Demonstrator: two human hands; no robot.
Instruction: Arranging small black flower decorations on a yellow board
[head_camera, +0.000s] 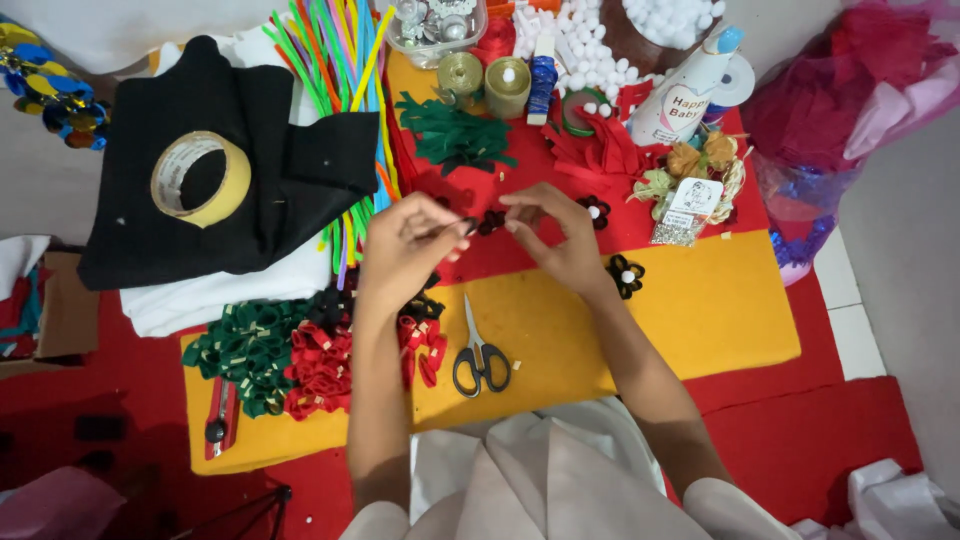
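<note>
Pinching small dark flower (490, 221) — hands (405, 250) hide most; details unclear

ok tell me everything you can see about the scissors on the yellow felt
The scissors have black looped handles and slim silver blades, seemingly plastic grips on metal. They lie flat and shut on the yellow felt sheet, blades pointing away from the person, handles toward them. They sit between the two forearms, just below the left hand and right hand, neither of which touches them. A heap of red felt loops lies to their left, apart from them. Nothing rests on them.
</note>
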